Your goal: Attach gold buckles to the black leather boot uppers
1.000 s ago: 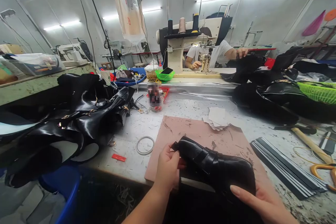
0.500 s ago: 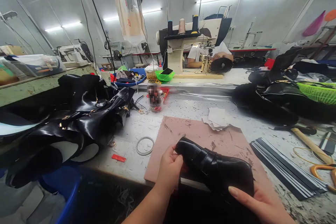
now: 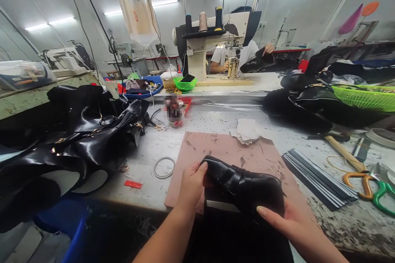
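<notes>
A glossy black leather shoe upper [image 3: 247,181] with crossed straps is stretched between my two hands at the front edge of the table. My left hand [image 3: 193,181] pinches its left end, thumb on top. Round the right end curl the fingers of my right hand [image 3: 290,222], the thumb lying along the near side; part of those fingers is hidden behind the leather. Beneath the upper lies a pinkish-brown board [image 3: 210,144] with dark scuffs. White paper pieces [image 3: 245,130] rest at the board's far edge.
Black leather pieces with gold-coloured fittings [image 3: 92,139] are heaped at left. A grey ring [image 3: 164,167] and red strip [image 3: 133,184] lie nearby. On the right are dark strips [image 3: 317,178], a hammer [image 3: 345,154] and scissors [image 3: 382,193]. A sewing machine [image 3: 197,57] stands behind; a person works beyond.
My view has shifted slightly to the right, bringing the green-handled scissors into sight. Both hands keep their hold on the shoe upper. The person beyond has raised a hand with a black piece.
</notes>
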`<state>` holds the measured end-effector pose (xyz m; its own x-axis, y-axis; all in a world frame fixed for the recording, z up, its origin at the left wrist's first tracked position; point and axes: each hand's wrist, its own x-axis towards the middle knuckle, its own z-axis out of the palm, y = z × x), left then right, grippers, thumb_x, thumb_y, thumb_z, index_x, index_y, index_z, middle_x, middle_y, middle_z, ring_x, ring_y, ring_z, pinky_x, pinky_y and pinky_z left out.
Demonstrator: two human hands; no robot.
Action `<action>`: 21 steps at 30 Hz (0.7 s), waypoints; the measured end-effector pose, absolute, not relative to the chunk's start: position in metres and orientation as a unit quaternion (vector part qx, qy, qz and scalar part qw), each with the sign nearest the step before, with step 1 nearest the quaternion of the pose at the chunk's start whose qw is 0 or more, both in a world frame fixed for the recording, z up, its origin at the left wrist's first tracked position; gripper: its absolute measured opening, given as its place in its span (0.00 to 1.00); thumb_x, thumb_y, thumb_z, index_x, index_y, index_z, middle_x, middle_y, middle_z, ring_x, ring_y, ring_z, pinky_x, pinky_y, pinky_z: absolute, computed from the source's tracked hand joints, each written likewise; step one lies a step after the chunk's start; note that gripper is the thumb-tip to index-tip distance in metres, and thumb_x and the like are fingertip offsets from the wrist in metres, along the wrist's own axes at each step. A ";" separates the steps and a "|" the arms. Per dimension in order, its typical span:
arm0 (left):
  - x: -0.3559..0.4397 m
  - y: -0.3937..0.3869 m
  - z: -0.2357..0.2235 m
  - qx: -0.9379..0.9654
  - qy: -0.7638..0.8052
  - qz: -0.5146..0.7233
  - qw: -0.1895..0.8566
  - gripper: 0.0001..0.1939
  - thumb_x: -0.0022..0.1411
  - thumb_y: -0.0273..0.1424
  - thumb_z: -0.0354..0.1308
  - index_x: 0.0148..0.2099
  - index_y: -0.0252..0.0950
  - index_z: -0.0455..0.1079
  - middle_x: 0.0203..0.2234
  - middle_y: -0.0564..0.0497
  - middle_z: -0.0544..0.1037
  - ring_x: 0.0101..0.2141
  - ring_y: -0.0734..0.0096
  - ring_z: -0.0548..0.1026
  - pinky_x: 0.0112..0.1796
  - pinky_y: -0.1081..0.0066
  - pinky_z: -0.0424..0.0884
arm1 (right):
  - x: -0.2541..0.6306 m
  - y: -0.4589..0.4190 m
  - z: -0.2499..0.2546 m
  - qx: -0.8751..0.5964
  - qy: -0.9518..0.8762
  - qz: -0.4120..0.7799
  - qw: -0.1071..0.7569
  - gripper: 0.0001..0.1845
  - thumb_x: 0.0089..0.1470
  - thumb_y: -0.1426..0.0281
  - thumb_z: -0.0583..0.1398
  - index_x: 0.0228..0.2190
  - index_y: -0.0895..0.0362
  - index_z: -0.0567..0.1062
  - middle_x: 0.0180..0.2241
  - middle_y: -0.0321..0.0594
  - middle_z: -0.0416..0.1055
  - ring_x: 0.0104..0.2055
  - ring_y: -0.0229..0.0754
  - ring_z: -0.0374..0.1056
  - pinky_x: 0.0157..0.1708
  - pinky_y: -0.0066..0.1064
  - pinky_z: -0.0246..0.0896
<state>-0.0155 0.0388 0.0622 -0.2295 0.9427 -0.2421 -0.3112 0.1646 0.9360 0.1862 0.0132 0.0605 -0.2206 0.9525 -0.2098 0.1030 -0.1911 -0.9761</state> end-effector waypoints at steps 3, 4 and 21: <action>-0.012 0.042 0.063 0.258 0.498 0.598 0.573 0.14 0.44 0.37 0.64 0.25 0.30 0.70 0.15 0.54 0.71 0.18 0.79 0.67 0.18 0.80 0.65 | 0.191 0.015 0.057 -0.519 -0.519 0.579 0.357 0.21 0.41 0.54 0.63 0.31 0.57 0.78 0.30 0.43 0.76 0.35 0.53 0.71 0.36 0.40 0.67; -0.011 0.043 0.063 0.247 0.490 0.605 0.576 0.14 0.42 0.37 0.65 0.24 0.30 0.70 0.15 0.54 0.71 0.17 0.79 0.66 0.18 0.80 0.64 | 0.193 0.016 0.056 -0.522 -0.515 0.579 0.356 0.21 0.41 0.54 0.63 0.31 0.58 0.78 0.29 0.43 0.76 0.35 0.53 0.71 0.36 0.40 0.67; 0.011 0.036 0.066 0.210 0.490 0.521 0.666 0.22 0.35 0.39 0.71 0.31 0.30 0.71 0.22 0.50 0.77 0.20 0.74 0.72 0.17 0.79 0.68 | 0.211 0.029 0.050 -0.456 -0.548 0.623 0.320 0.27 0.43 0.51 0.62 0.39 0.59 0.75 0.37 0.46 0.75 0.43 0.55 0.68 0.44 0.45 0.63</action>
<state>0.0111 0.0360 0.0655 -0.0243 0.9005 -0.4342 -0.4890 0.3681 0.7908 0.2106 0.0291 0.0496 -0.3782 0.8998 -0.2174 0.1011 -0.1933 -0.9759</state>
